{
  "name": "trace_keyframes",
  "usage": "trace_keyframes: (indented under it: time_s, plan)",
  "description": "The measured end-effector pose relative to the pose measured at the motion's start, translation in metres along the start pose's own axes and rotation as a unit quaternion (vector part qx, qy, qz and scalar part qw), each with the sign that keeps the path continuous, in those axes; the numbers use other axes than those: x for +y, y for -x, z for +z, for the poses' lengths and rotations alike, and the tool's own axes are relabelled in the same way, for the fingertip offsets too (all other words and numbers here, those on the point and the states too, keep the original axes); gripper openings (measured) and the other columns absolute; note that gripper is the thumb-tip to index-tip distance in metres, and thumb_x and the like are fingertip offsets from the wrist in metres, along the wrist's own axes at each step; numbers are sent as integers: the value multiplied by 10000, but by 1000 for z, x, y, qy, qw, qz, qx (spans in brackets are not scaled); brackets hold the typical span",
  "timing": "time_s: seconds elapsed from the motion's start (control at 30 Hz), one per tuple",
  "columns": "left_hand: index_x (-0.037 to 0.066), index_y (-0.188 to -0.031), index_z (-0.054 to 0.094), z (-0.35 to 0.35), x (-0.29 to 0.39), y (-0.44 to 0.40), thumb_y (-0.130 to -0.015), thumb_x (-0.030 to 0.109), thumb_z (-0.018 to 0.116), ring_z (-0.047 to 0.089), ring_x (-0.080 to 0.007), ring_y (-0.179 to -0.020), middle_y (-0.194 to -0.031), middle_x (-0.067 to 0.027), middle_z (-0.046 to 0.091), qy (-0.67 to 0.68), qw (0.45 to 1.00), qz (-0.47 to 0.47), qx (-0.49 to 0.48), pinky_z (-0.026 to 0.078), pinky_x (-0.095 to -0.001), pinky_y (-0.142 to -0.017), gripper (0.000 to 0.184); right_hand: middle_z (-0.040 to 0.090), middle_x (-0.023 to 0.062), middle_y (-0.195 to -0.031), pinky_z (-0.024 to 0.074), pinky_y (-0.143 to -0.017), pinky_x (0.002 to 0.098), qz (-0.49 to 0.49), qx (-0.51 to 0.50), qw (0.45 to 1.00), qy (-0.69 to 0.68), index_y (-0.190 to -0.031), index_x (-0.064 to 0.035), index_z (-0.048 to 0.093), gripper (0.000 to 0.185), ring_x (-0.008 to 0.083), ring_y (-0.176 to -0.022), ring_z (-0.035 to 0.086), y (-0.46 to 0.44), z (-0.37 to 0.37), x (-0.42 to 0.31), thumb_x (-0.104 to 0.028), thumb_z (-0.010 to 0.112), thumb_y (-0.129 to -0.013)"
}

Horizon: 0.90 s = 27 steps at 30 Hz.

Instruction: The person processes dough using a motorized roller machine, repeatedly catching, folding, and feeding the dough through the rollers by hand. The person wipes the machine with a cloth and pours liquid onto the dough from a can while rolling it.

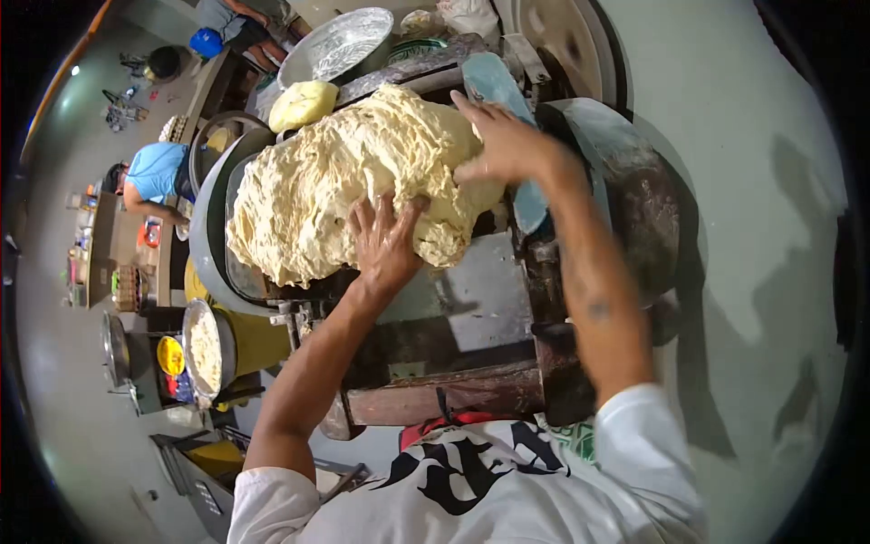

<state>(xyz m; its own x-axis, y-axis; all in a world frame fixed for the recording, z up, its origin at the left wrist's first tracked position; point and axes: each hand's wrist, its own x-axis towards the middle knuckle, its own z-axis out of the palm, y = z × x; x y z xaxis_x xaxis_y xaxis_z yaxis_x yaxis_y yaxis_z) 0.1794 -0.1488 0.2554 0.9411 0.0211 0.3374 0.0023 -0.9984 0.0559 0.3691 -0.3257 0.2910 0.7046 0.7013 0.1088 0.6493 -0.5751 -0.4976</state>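
A big, lumpy mass of pale dough (313, 195) lies across the machine in front of me, its surface rough and folded. My left hand (387, 240) presses on its near side, fingers spread and tips sunk a little into it. At the dough's right end is my right hand (507, 150), thumb and fingers apart, slightly blurred by motion; whether it touches the dough I cannot tell. Just behind that hand is a worn light-blue part (530, 208) of the machine. A smooth yellow dough lump (304, 105) rests beyond the big mass.
The machine's metal plate (489, 281) and wooden front bar (444, 394) lie between me and the dough. Behind stands a large metal basin (340, 45). To the left are a bowl of pale crumbly stuff (205, 349) and a person in a blue shirt (154, 172) at a table.
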Motion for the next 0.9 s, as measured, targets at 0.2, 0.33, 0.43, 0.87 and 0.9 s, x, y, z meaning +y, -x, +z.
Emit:
trace_keyframes:
  time_s: [0.2,0.33,0.43,0.87,0.9]
  plan:
    - [361,-1497,470,-35,-43,37,-677,212,880,18,-521,-1515,-1679,-172,124,-43,997,-24,-55,91,-811,-1099,929,509,196,-1451,435,-1094,404,-114,-297,945,-76,-1559,-41,210,1246,293,-1346,483,-88,-13,18,-331,977,-621]
    - [415,-1453,485,-21,-54,3,-668,232,883,52,-485,-1499,-1663,-57,154,9,995,-81,-58,290,-825,-1011,899,652,186,-1273,517,-1008,406,-55,-243,956,-157,-1440,15,448,816,289,-1110,644,-106,11,24,-318,844,-809]
    - [381,-1453,476,-28,-73,-25,-642,335,927,184,-468,-1442,-1597,-43,230,57,995,-72,-43,377,-755,-1026,929,693,101,-970,575,-759,351,64,-105,940,-317,-1339,-25,562,444,175,-831,673,-89,37,24,-190,662,-938]
    - [73,-1350,558,-63,-126,-82,-526,-206,570,513,-405,-1279,-1425,-124,524,65,992,68,-87,463,-486,-1075,870,666,177,-1155,555,-974,482,181,-32,457,-870,-1260,49,599,543,344,-1043,678,74,113,-58,-250,640,-808]
    - [64,-1345,563,-54,-131,-100,-543,-204,555,520,-400,-1270,-1410,-133,534,86,989,79,-93,467,-476,-1064,846,667,179,-1153,556,-960,478,176,18,419,-891,-1275,47,586,566,343,-1038,678,72,135,-54,-259,637,-801]
